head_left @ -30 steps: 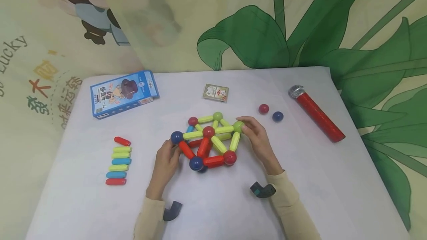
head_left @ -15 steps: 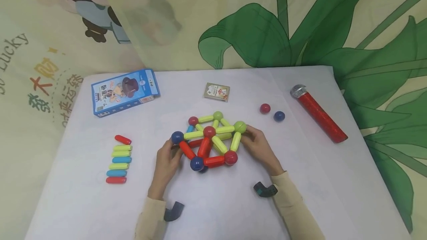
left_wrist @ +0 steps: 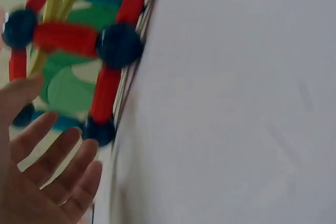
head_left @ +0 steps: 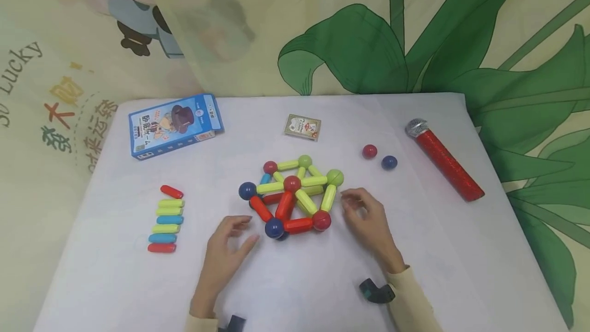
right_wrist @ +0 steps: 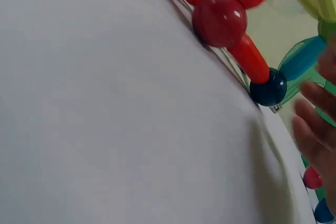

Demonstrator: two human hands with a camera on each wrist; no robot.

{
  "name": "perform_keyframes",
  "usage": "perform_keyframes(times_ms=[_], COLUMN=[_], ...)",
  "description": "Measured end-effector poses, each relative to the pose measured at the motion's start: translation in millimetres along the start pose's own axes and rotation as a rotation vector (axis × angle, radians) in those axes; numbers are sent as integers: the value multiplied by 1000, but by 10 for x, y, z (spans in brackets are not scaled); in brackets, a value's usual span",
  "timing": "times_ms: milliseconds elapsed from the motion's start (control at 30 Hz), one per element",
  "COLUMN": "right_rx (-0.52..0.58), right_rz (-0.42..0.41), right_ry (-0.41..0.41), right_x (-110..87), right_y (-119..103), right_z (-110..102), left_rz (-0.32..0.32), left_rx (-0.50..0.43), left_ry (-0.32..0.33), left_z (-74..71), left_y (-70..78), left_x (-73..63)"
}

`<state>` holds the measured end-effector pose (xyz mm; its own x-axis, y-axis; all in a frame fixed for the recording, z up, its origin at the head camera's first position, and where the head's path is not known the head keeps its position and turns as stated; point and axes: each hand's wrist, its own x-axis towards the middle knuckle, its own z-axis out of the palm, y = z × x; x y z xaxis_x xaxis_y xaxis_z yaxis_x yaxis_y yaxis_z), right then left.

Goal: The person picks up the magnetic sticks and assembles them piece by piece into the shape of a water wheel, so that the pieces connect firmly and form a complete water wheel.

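A ball-and-rod model (head_left: 292, 184) of red, dark blue and green balls joined by red, yellow-green and blue rods stands mid-table in the head view. Just left of it and nearer the front is my left hand (head_left: 223, 255), fingers loosely bent, holding nothing. My right hand (head_left: 371, 222) hovers by its right side, apart from the red ball (head_left: 321, 220), also without anything in it. In the left wrist view my fingers (left_wrist: 68, 166) are spread before the blue balls and red rods. The right wrist view shows blurred fingers (right_wrist: 315, 124) beside a dark blue ball (right_wrist: 269, 87).
Several loose rods (head_left: 166, 220) lie in a column at left. A blue box (head_left: 175, 126) and a small card box (head_left: 302, 127) sit at the back. Loose red (head_left: 370, 151) and blue balls (head_left: 389, 162) and a red microphone (head_left: 444, 160) lie to the right.
Both hands have let go of the model and drawn back toward the front edge, the left one farther. The model stays in place on the table.
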<state>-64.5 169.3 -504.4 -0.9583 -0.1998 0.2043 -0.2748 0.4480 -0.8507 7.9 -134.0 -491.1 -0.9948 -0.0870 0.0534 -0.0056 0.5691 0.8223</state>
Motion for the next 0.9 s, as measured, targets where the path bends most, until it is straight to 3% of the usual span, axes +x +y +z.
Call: perform_keyframes(times_ms=[100,200,333,900], right_rx=[21,12,-19,-1], right_rz=[-37,-50,-66,-201], right_ry=[-159,-258,-225,-131], right_x=[-104,-127,-120,-134], right_y=[-78,-133,-149,-74], right_z=[45,129,199,291], left_rz=[138,235,253,298], left_rx=[100,194,240,278], left_ry=[-98,-126,-114,-124], left_z=[127,259,334,306], left_y=[122,196,213,172], left_x=[-58,-40,4,63])
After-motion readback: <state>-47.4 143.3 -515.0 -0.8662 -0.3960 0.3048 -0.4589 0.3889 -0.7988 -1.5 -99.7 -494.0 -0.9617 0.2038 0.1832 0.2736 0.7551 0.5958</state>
